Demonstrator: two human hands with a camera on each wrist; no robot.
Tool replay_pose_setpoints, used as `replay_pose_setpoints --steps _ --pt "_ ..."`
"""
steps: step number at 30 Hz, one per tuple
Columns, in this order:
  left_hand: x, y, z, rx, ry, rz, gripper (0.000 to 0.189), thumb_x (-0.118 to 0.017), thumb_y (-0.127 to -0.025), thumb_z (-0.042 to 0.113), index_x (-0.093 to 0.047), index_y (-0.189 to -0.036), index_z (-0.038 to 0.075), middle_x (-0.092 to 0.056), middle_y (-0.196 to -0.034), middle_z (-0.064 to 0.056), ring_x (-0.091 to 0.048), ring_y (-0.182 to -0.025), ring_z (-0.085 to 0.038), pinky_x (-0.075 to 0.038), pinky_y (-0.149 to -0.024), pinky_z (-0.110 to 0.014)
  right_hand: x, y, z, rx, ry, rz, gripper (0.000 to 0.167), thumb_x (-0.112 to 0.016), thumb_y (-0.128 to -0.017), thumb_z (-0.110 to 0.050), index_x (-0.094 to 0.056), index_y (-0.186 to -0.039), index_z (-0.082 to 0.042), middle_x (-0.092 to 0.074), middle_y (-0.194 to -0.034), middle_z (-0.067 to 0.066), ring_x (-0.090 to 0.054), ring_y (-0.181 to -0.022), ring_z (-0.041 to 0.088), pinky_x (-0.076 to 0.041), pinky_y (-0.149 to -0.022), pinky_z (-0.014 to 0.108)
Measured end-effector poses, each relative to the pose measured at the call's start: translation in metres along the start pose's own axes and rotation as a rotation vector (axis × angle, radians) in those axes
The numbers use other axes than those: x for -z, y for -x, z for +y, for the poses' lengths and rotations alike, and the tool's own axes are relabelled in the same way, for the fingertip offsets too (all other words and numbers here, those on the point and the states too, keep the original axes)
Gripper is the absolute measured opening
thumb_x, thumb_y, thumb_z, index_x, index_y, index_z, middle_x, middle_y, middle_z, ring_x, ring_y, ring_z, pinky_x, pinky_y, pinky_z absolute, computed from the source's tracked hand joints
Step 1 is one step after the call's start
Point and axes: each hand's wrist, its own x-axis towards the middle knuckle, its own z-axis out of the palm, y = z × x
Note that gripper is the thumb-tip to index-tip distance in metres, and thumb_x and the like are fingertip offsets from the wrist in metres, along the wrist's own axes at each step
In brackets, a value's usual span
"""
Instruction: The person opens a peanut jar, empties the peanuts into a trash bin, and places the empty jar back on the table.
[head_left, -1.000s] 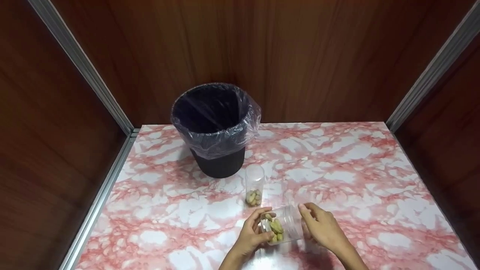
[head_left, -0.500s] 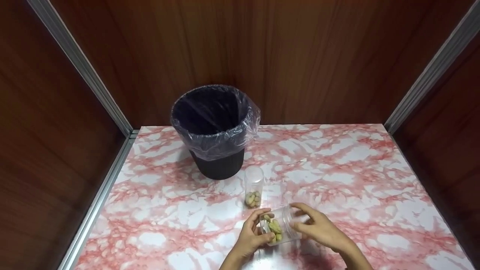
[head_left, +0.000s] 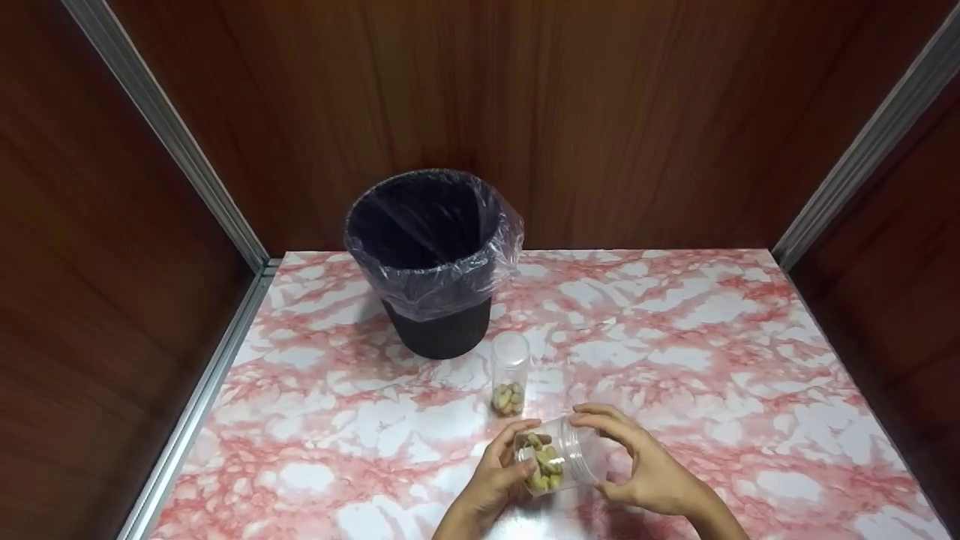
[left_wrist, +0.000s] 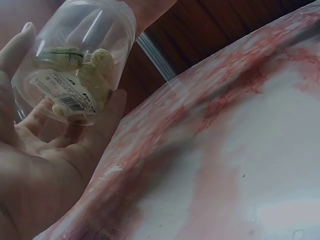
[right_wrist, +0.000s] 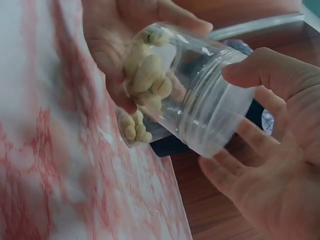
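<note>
A clear plastic jar (head_left: 561, 459) with several unshelled peanuts (right_wrist: 147, 72) inside is tipped on its side between the two hands. My left hand (head_left: 489, 474) grips its base end, where a white printed label (left_wrist: 65, 95) shows in the left wrist view. At the other end is a translucent screw lid (right_wrist: 227, 107). My right hand (head_left: 658, 474) holds this lid, with the thumb on one side and fingers curled round the other. Just beyond the jar stands a taller, narrow clear container (head_left: 511, 358), upright, with peanuts in its bottom.
A black bin (head_left: 442, 331) lined with a thin plastic bag (head_left: 420, 296) stands at the back left. Dark wood-look panels (head_left: 637, 127) enclose the back and sides of the red-and-white marbled table (head_left: 360, 457).
My right hand has come in from beside the jar and spread its thumb and fingers round the lid. The jar has turned and shifted slightly in my left hand.
</note>
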Motion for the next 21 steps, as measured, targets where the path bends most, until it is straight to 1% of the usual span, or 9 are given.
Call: replay_pose_setpoints --steps 3,5,8,12,14,15,18,19,21 --pt "0.002 0.001 0.000 0.004 0.036 0.022 0.060 -0.061 -0.092 0.007 -0.033 -0.143 -0.006 -0.047 -0.131 -0.021 -0.054 -0.116 -0.033 -0.051 -0.093 -0.042 0.001 0.003 0.000 0.006 0.033 0.022 0.085 -0.078 -0.066 0.012 -0.045 -0.142 -0.009 -0.036 -0.147 0.009 -0.036 -0.134 0.025 -0.039 -0.099 0.058" --pt "0.003 0.002 0.000 -0.001 0.044 0.031 0.060 -0.061 -0.092 0.007 -0.032 -0.143 -0.007 -0.047 -0.131 -0.021 -0.054 -0.116 -0.034 -0.051 -0.092 -0.043 0.004 0.005 0.002 0.015 0.053 0.051 0.084 -0.079 -0.066 0.011 -0.045 -0.142 -0.006 -0.037 -0.146 0.012 -0.038 -0.132 0.024 -0.041 -0.100 0.051" --pt "0.005 0.002 0.000 -0.010 0.035 0.042 0.062 -0.062 -0.090 0.006 -0.032 -0.143 -0.007 -0.047 -0.132 -0.022 -0.053 -0.117 -0.035 -0.050 -0.093 -0.045 0.010 0.007 0.010 0.015 0.112 0.121 0.087 -0.079 -0.061 0.013 -0.048 -0.140 -0.005 -0.042 -0.141 0.014 -0.043 -0.126 0.024 -0.046 -0.096 0.043" --pt "0.007 0.001 0.000 -0.025 0.002 0.047 0.062 -0.062 -0.087 0.002 -0.033 -0.141 -0.007 -0.047 -0.131 -0.022 -0.053 -0.116 -0.033 -0.050 -0.093 -0.044 0.026 0.014 0.023 -0.203 0.159 0.214 0.092 -0.079 -0.061 0.012 -0.046 -0.143 -0.015 -0.045 -0.137 0.016 -0.047 -0.118 0.037 -0.051 -0.087 0.052" --pt "0.008 0.001 0.000 -0.038 -0.014 0.050 0.062 -0.063 -0.087 0.001 -0.034 -0.141 -0.006 -0.047 -0.131 -0.023 -0.054 -0.115 -0.032 -0.051 -0.092 -0.042 0.038 0.017 0.036 -0.251 0.233 0.258 0.090 -0.080 -0.060 0.011 -0.047 -0.141 -0.012 -0.048 -0.135 0.017 -0.049 -0.114 0.040 -0.051 -0.084 0.053" --pt "0.008 0.001 0.000 -0.043 -0.018 0.051 0.062 -0.063 -0.086 0.001 -0.034 -0.141 -0.007 -0.047 -0.131 -0.023 -0.054 -0.115 -0.032 -0.051 -0.093 -0.041 0.046 0.020 0.042 -0.277 0.279 0.276 0.089 -0.081 -0.060 0.010 -0.047 -0.140 -0.012 -0.048 -0.135 0.017 -0.048 -0.114 0.041 -0.050 -0.084 0.053" --pt "0.008 0.001 -0.001 -0.033 -0.023 0.054 0.063 -0.066 -0.087 0.002 -0.035 -0.141 -0.006 -0.048 -0.131 -0.022 -0.054 -0.115 -0.030 -0.050 -0.093 -0.038 0.069 0.030 0.064 -0.213 0.453 0.327 0.083 -0.083 -0.056 0.010 -0.052 -0.132 0.001 -0.052 -0.131 0.019 -0.048 -0.116 0.039 -0.043 -0.091 0.054" --pt "0.008 0.002 -0.002 -0.025 -0.021 0.056 0.063 -0.067 -0.087 0.003 -0.036 -0.141 -0.006 -0.048 -0.131 -0.022 -0.054 -0.115 -0.030 -0.051 -0.093 -0.038 0.077 0.034 0.070 -0.216 0.492 0.333 0.082 -0.083 -0.055 0.008 -0.052 -0.131 0.003 -0.052 -0.130 0.021 -0.047 -0.117 0.041 -0.040 -0.094 0.057" --pt "0.007 0.002 -0.003 -0.011 -0.025 0.056 0.065 -0.070 -0.086 0.005 -0.036 -0.141 -0.006 -0.048 -0.131 -0.021 -0.054 -0.114 -0.029 -0.051 -0.092 -0.037 0.094 0.042 0.079 -0.276 0.545 0.328 0.081 -0.084 -0.057 0.005 -0.052 -0.131 0.003 -0.050 -0.131 0.025 -0.045 -0.118 0.044 -0.035 -0.097 0.062"
